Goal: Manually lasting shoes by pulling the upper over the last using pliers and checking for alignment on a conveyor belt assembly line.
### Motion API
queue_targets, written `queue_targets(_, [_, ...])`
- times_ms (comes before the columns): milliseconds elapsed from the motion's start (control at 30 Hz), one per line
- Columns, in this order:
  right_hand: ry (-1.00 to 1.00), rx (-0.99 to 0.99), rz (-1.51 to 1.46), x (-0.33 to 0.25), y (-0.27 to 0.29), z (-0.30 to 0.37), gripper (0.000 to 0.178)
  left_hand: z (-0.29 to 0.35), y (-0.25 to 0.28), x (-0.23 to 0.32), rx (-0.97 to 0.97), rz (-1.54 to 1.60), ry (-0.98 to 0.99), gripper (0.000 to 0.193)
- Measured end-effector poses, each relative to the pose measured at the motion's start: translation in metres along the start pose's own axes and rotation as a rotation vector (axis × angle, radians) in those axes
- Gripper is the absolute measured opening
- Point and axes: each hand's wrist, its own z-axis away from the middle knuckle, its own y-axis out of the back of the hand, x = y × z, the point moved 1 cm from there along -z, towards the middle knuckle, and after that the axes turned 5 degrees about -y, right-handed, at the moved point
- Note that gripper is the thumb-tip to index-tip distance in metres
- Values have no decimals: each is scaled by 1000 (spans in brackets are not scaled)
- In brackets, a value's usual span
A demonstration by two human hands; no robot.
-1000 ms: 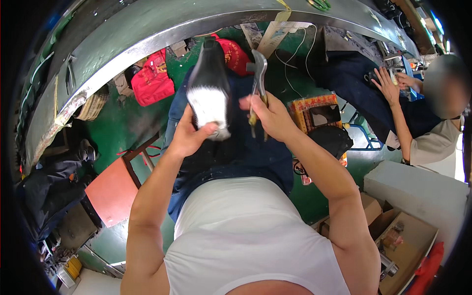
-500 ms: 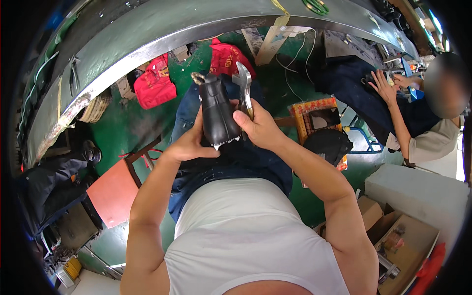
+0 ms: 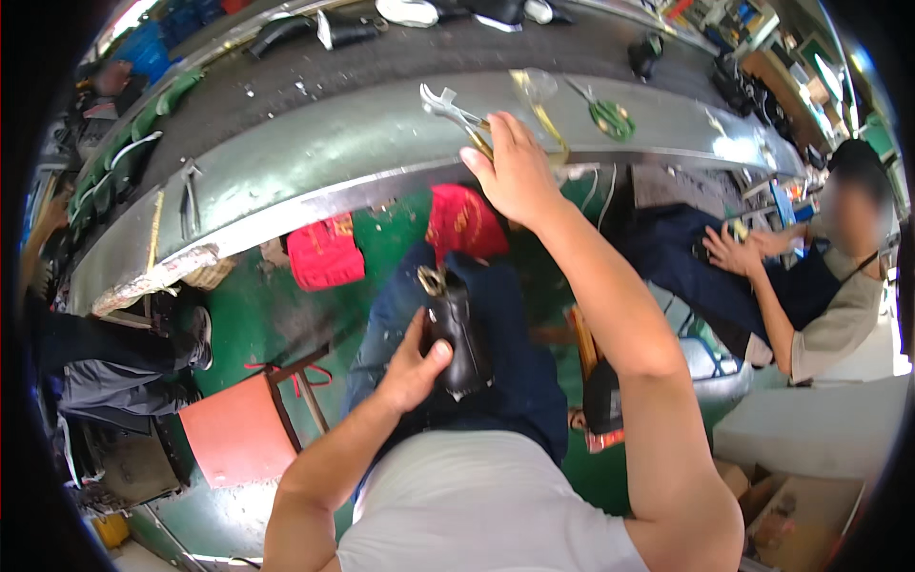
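Observation:
In my lap lies a black leather shoe upper (image 3: 462, 334), pulled over a last, with a rope loop at its far end and a ragged pale edge at the near end. My left hand (image 3: 412, 370) is closed around its left side, thumb on top. My right hand (image 3: 519, 176) reaches forward to the metal bench edge, gripping the handles of lasting pliers (image 3: 453, 107). Their curved metal jaws point far left over the bench. Whether the pliers touch the bench top, I cannot tell.
The long metal bench (image 3: 315, 153) crosses ahead, with green-handled scissors (image 3: 610, 119) and another hand tool (image 3: 191, 195) on it. Shoes (image 3: 408, 11) stand behind. Red bags (image 3: 324, 255) lie below. A stool (image 3: 238, 429) is at left; a co-worker (image 3: 820, 286) sits at right.
My right hand has carried the pliers away from the shoe, forward to the bench. The shoe stays in my left hand, lower in my lap. The view has tilted up, showing more bench.

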Motion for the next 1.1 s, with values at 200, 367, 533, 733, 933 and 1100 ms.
queue_targets(200, [-445,-189,-881,8,-46,168,50,8,-20,20,74,63,49,119])
queue_targets(367, [-1242,-606,-1505,-34,-69,221,65,-2,-29,17,126,410,290,82])
queue_targets(533, [-632,-320,-1594,-55,-61,166,70,-31,-24,38,272,684,152,76])
queue_targets(733, [-1048,-461,-1349,-21,-166,215,76,-69,15,-61,436,701,522,69])
queue_targets(933, [-1443,-597,-1197,-30,-174,221,82,-79,30,-100,511,747,631,63])
queue_targets(1100, [-1496,-523,-1235,-17,-168,223,82,-101,23,-107,427,682,692,54])
